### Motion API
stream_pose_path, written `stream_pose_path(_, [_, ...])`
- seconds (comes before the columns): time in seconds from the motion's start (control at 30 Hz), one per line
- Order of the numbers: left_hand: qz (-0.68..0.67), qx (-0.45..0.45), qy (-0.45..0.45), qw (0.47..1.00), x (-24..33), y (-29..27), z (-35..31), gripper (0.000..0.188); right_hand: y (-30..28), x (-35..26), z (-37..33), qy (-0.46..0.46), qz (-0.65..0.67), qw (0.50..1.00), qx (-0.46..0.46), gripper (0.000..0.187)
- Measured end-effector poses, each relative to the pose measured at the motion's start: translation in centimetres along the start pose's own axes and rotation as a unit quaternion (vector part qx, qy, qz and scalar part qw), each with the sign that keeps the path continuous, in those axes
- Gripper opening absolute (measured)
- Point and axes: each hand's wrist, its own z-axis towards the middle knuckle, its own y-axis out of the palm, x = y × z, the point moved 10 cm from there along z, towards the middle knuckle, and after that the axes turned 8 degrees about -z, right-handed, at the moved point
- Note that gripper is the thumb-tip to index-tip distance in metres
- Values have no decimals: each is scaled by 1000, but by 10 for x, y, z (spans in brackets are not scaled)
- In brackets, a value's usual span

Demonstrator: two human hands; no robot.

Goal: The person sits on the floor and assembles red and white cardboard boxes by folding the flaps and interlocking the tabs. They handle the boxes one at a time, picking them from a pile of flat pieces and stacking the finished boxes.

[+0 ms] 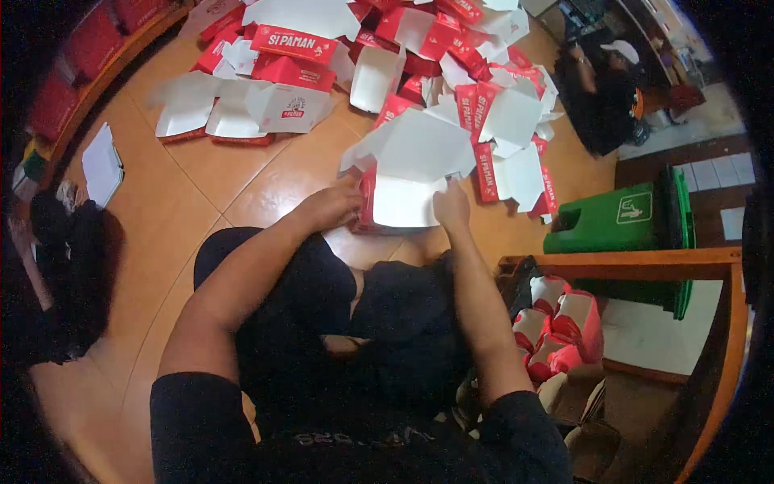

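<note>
A red and white cardboard food box (407,202) stands in front of my crossed legs, its white inside facing up and its lid flap raised on the far side. My left hand (339,203) is closed on the box's left side wall. On the opposite side, my right hand (451,205) grips the right wall near the corner, with the thumb toward the inside. Part of each hand's fingers is hidden behind the cardboard.
A large heap of red and white boxes (294,77) spreads over the tiled floor (161,234) ahead. At right are a green bin (613,218), a wooden bench (629,260) and red cartons (564,323). One person (605,97) sits far right, another (64,266) at left near a white notebook (101,165).
</note>
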Motion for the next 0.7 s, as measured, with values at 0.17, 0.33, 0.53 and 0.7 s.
stream_pose_path(0.17, [-10,-40,42,998,16,4,3,19,16,21,2,59,-16,997,-40,41])
stream_pose_path(0.33, [35,-24,85,995,27,10,5,20,7,18,-6,110,-6,994,-8,36])
stream_pose_path(0.53, [73,-24,56,995,24,18,7,15,-44,-28,-35,71,54,989,118,33])
stream_pose_path(0.7, [200,62,151,966,32,16,3,16,-7,-145,-71,-113,35,990,-78,31])
